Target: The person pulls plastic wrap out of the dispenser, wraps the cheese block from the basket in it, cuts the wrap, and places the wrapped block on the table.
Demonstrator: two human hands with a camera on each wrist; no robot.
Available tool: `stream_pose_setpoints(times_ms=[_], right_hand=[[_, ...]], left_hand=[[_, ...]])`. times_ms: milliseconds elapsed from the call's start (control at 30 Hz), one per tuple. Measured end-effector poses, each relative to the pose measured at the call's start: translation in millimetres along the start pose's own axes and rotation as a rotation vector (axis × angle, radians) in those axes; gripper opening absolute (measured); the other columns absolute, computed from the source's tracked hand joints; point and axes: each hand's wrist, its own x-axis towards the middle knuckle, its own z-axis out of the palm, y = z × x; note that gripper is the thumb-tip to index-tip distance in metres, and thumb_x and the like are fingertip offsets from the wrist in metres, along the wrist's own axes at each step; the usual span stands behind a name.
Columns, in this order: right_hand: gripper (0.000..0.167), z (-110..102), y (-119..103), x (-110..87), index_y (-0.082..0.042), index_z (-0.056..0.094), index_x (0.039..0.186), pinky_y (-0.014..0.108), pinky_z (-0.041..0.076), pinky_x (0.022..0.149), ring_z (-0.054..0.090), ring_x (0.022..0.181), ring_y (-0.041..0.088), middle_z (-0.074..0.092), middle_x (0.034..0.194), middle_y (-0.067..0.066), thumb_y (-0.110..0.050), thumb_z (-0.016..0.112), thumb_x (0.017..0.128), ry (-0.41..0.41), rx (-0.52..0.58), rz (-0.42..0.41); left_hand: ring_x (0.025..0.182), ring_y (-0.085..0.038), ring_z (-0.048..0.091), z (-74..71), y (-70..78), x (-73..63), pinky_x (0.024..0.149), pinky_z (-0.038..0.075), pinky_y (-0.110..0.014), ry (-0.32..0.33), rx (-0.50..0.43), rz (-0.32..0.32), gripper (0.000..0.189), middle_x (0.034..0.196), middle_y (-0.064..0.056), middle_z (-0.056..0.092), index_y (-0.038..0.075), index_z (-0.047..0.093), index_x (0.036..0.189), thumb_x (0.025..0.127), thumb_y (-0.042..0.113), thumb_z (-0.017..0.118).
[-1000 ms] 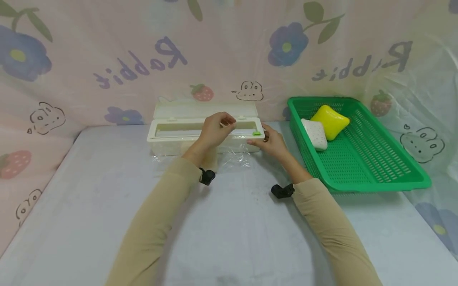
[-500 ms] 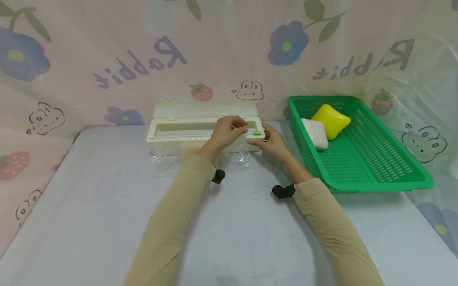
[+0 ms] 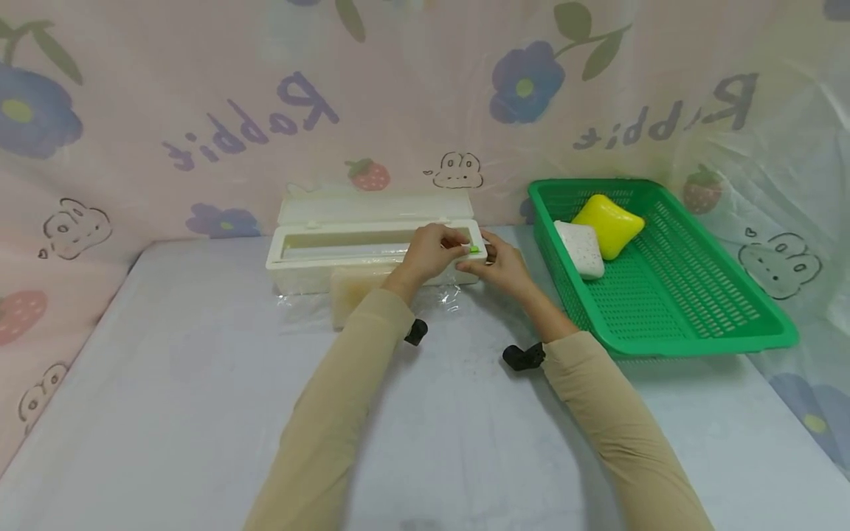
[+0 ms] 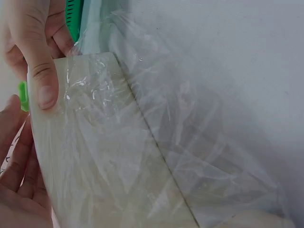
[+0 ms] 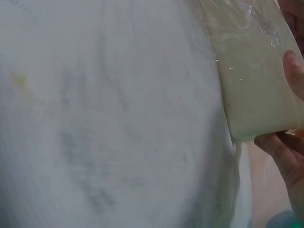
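Left hand [image 3: 428, 256] farther right, beside green tab [image 3: 474, 249] on white box [image 3: 352, 261]

The head view looks forward and down from above the arms [image 3: 325, 413], far enough back to take in the table [image 3: 199, 405], box [image 3: 299, 282], basket [image 3: 697, 346] and curtain [image 3: 398, 88]. The left wrist view faces the box's front from close up, turned sideways. The right wrist view, also sideways, is mostly table. Both wrist views share the box's right end and the right-hand fingers [image 5: 280, 159].
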Motion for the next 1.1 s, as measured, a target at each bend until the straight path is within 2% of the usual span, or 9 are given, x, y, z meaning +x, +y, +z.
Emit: stream_pose_setpoints(times_ms=[100, 233, 367, 500, 633, 767, 867, 1100], right_hand=[[0.083, 0.7, -0.2, 0.1, -0.005, 0.029, 0.150, 0.014, 0.051, 0.070, 0.061, 0.113, 0.034, 0.059, 0.127, 0.025, -0.019, 0.075, 0.083, -0.006, -0.004, -0.002], [0.083, 1.1, -1.0, -1.8, -0.005, 0.028, 0.150, 0.015, 0.051, 0.072, 0.062, 0.113, 0.033, 0.059, 0.127, 0.025, -0.019, 0.075, 0.083, -0.005, 0.000, -0.016], [0.080, -0.6, -20.3, -11.3, 0.000, 0.027, 0.149, 0.015, 0.051, 0.072, 0.060, 0.114, 0.036, 0.057, 0.127, 0.028, -0.014, 0.073, 0.085, -0.012, 0.003, 0.002], [0.078, -1.6, -35.9, -18.5, 0.005, 0.027, 0.147, 0.013, 0.049, 0.070, 0.059, 0.116, 0.038, 0.056, 0.128, 0.030, -0.010, 0.072, 0.086, -0.014, 0.007, 0.020], [0.077, -1.9, -33.2, -17.2, 0.005, 0.026, 0.147, 0.016, 0.052, 0.073, 0.059, 0.115, 0.039, 0.056, 0.128, 0.031, -0.009, 0.071, 0.087, -0.015, -0.013, 0.021], [0.080, -1.6, -15.0, -9.1, 0.003, 0.025, 0.148, 0.023, 0.054, 0.077, 0.059, 0.115, 0.039, 0.055, 0.128, 0.030, -0.012, 0.072, 0.086, -0.020, -0.006, 0.015], [0.082, -1.3, -1.5, -3.3, -0.002, 0.027, 0.149, 0.023, 0.053, 0.077, 0.059, 0.116, 0.036, 0.056, 0.129, 0.029, -0.015, 0.074, 0.084, -0.011, 0.010, 0.012], [0.081, -0.3, 0.8, -2.7, -0.003, 0.030, 0.148, 0.028, 0.054, 0.082, 0.060, 0.116, 0.034, 0.059, 0.127, 0.026, -0.018, 0.076, 0.083, 0.004, 0.005, 0.002]], left_hand=[[0.096, -0.020, 0.060, 1.8, -1.7, 0.4, 0.083, 0.049, -0.028, 0.000, 0.001, -0.010, 0.022, 0.104, -0.009, 0.067, 0.006, 0.071, 0.108, 0.090, 0.017, 0.068], [0.094, -0.020, 0.061, 4.1, -3.1, 1.9, 0.082, 0.049, -0.027, 0.007, 0.008, 0.013, 0.020, 0.103, -0.009, 0.067, 0.005, 0.072, 0.104, 0.088, 0.017, 0.070], [0.091, -0.019, 0.062, 5.0, -3.5, 5.3, 0.079, 0.050, -0.026, 0.017, 0.046, 0.045, 0.019, 0.101, -0.009, 0.069, 0.005, 0.074, 0.102, 0.086, 0.016, 0.071], [0.092, -0.019, 0.065, 4.2, -2.6, 7.3, 0.079, 0.052, -0.025, 0.013, 0.064, 0.047, 0.018, 0.103, -0.009, 0.070, 0.005, 0.074, 0.101, 0.087, 0.015, 0.071], [0.095, -0.019, 0.065, 2.0, -2.4, 6.6, 0.082, 0.052, -0.025, -0.001, 0.093, 0.052, 0.018, 0.106, -0.009, 0.071, 0.005, 0.074, 0.103, 0.087, 0.015, 0.070], [0.095, -0.020, 0.066, -3.1, -5.1, 3.7, 0.083, 0.052, -0.026, -0.012, 0.097, 0.052, 0.018, 0.105, -0.009, 0.072, 0.005, 0.074, 0.103, 0.088, 0.014, 0.069], [0.097, -0.021, 0.066, -7.9, -7.8, 1.4, 0.084, 0.053, -0.026, -0.019, 0.078, 0.052, 0.018, 0.105, -0.010, 0.072, 0.003, 0.073, 0.103, 0.088, 0.012, 0.069], [0.103, -0.024, 0.067, -16.3, -12.0, 0.5, 0.089, 0.053, -0.028, -0.046, 0.079, 0.097, 0.017, 0.107, -0.013, 0.071, 0.000, 0.073, 0.103, 0.088, 0.008, 0.068]])
